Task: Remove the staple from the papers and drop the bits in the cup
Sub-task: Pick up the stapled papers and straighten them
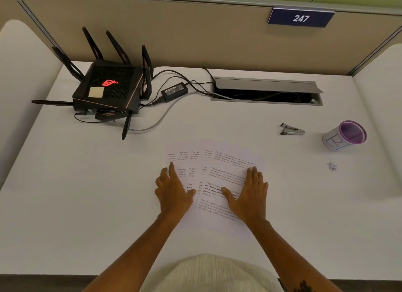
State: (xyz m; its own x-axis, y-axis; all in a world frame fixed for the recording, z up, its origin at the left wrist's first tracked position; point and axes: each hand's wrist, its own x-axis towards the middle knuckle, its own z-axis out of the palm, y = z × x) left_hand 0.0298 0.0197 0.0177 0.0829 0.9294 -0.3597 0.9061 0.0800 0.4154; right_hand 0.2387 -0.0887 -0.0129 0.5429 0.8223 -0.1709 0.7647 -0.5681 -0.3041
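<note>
Several printed white papers point(217, 161) lie fanned out on the white desk in front of me. My left hand point(174, 191) rests flat on their left part, index finger stretched forward. Flat on the right part lies my right hand point(250, 193), fingers together. Neither hand holds anything. A small metal staple remover point(292, 130) lies on the desk to the far right of the papers. Further right stands a cup point(344, 135) with a purple rim and a white paper label. A little heap of tiny metal bits point(332, 166) sits on the desk in front of the cup. No staple shows on the papers.
A black router point(108, 91) with several antennas sits at the back left, with a power brick point(174, 92) and cables trailing toward an open cable hatch point(266, 91) at the back. Beige partition walls close the desk point(87, 204) behind and at both sides.
</note>
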